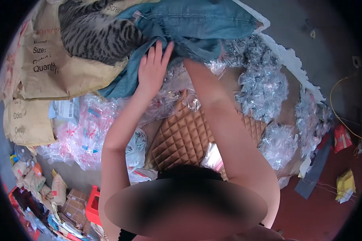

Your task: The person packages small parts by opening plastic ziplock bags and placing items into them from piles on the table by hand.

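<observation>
A blue-green cloth (pixel 201 20) lies bunched at the top middle of the head view. My left hand (pixel 153 66) rests on its gathered folds with the fingers spread. My right forearm reaches up to the same cloth, and my right hand is hidden beneath it. Just left of the cloth, a grey striped cat (pixel 96 36) is curled on a tan printed sack (pixel 44 80), its head out of sight. Clear plastic packets (pixel 173 86) lie under and around my forearms.
A brown quilted mat (pixel 179 136) is in front of me. More clear packets (pixel 265 88) are piled at right, and pink-white ones (pixel 92 128) at left. A red plastic stool (pixel 93 205), cartons (pixel 74 207) and bags stand lower left. A yellow packet (pixel 345 185) lies far right.
</observation>
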Tool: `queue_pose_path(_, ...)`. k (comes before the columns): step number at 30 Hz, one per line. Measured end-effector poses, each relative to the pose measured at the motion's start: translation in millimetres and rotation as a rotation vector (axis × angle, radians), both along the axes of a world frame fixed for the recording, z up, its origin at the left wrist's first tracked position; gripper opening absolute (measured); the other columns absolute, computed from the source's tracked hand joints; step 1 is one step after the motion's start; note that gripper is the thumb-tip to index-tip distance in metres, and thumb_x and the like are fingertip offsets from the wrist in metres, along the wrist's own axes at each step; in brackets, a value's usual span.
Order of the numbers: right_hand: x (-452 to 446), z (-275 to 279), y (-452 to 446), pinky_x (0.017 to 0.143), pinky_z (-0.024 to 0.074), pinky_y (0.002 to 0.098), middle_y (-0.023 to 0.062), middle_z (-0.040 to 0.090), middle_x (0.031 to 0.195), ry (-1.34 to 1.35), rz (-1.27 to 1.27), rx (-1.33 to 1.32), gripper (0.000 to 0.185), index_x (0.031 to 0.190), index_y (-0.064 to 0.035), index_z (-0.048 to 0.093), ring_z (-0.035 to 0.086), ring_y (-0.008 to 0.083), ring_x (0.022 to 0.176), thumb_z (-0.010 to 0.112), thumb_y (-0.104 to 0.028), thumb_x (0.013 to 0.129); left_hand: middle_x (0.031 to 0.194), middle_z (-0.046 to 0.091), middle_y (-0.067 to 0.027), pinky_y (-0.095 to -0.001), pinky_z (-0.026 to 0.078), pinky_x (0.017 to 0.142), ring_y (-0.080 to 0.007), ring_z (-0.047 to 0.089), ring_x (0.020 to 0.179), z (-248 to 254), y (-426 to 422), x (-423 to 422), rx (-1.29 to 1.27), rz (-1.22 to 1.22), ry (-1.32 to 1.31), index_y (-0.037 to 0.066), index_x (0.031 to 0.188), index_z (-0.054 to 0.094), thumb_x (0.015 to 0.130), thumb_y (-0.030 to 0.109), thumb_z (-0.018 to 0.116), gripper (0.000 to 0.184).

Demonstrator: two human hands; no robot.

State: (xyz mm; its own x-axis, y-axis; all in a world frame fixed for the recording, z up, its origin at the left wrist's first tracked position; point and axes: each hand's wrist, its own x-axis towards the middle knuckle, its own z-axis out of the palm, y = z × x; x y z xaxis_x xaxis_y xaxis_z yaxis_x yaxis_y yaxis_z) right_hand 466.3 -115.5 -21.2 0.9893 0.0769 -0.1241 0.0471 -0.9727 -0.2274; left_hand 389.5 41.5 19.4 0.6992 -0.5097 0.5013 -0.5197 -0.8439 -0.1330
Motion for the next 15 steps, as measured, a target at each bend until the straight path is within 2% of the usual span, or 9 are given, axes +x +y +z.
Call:
queue_pose_path(1,-5.0,1.4,2.4,0.1,0.0413,0.0494,0.0177,0.059,0.121,0.025,0.0,0.011,0.055,0.132,-0.0248,0.052,0.057,0.0336,0.116,0.069,-0.035,0.081,0.137,0.051,-0.0133,-0.0372,0.047,0.089,-0.0278,0.054,0.116,1.4,1.2,3.2,0.007,-0.005,-0.001,0.019,0.144,0.046,0.067,0.019,0.076,0.083)
queue_pose_path(3,-13.8,11.2,6.7,0.099,0.0419,0.0492,0.0172,0.06,0.12,0.09,0.008,0.026,0.054,0.132,-0.0264,0.053,0.057,0.0334,0.115,0.069,-0.035,0.081,0.126,0.058,-0.0078,-0.038,0.052,0.081,-0.0256,0.059,0.111,7.7,7.0,11.6,0.196,-0.021,0.313,0.015,0.124,0.06,0.071,0.021,0.072,0.054)
queue_pose_path(4,-21.2,17.8,7.2,0.098,0.0422,0.0491,0.0169,0.06,0.12,0.135,0.01,0.035,0.054,0.132,-0.0271,0.053,0.058,0.0333,0.115,0.069,-0.035,0.081,0.117,0.063,-0.0055,-0.0402,0.054,0.074,-0.026,0.064,0.104,11.9,9.1,15.2,0.111,0.0,0.308,0.012,0.105,0.064,0.077,0.021,0.069,0.03)
queue_pose_path(5,-31.9,26.1,6.5,0.098,0.0425,0.0491,0.0167,0.06,0.12,0.187,0.012,0.046,0.053,0.131,-0.0279,0.053,0.058,0.0332,0.115,0.069,-0.035,0.081,0.117,0.063,-0.0055,-0.0402,0.054,0.074,-0.026,0.064,0.104,17.2,13.9,17.5,0.116,0.006,0.307,0.012,0.105,0.064,0.077,0.021,0.069,0.03)
queue_pose_path(7,-54.9,40.3,-2.3,0.097,0.0431,0.0489,0.0162,0.061,0.12,0.233,0.037,0.053,0.052,0.131,-0.0294,0.054,0.059,0.033,0.114,0.069,-0.034,0.081,0.098,0.063,-0.0092,-0.0451,0.054,0.067,-0.0308,0.067,0.086,33.3,29.9,24.7,-0.249,0.034,0.208,0.011,0.099,0.062,0.081,0.015,0.061,0.018)
queue_pose_path(9,-84.2,43.1,-17.1,0.093,0.046,0.0466,0.0155,0.061,0.121,0.125,0.124,0.044,0.053,0.129,-0.0294,0.054,0.06,0.0324,0.112,0.071,-0.03,0.078,0.096,0.068,-0.0145,-0.0483,0.052,0.074,-0.0377,0.066,0.087,66.0,44.5,27.5,-0.415,0.144,0.284,0.008,0.106,0.062,0.083,0.015,0.062,0.024)
queue_pose_path(11,-110.9,31.3,-37.5,0.08,0.0536,0.0398,0.014,0.061,0.126,-0.215,0.286,0.002,0.059,0.124,-0.0269,0.056,0.064,0.031,0.106,0.077,-0.018,0.069,0.095,0.069,-0.0163,-0.0439,0.052,0.076,-0.0367,0.067,0.088,83.4,57.5,32.3,-0.575,0.15,0.25,0.005,0.108,0.063,0.084,0.016,0.063,0.026)
queue_pose_path(12,-122.0,22.4,-48.9,0.08,0.0536,0.0398,0.014,0.061,0.126,-0.215,0.294,0.001,0.059,0.124,-0.0269,0.056,0.064,0.031,0.106,0.077,-0.018,0.069,0.095,0.069,-0.0163,-0.0439,0.052,0.076,-0.0367,0.067,0.088,80.2,64.7,37.6,-0.578,0.157,0.249,0.005,0.108,0.063,0.084,0.016,0.063,0.026)
queue_pose_path(15,-149.0,3.7,-93.2,0.084,0.0513,0.0442,0.0159,0.058,0.129,-0.314,0.356,-0.09,0.063,0.123,-0.0247,0.058,0.061,0.0315,0.109,0.077,-0.013,0.064,0.091,0.069,-0.0163,-0.0377,0.051,0.075,-0.0318,0.068,0.082,76.0,72.3,53.9,-1.04,0.02,0.31,0.004,0.106,0.064,0.085,0.017,0.064,0.025)
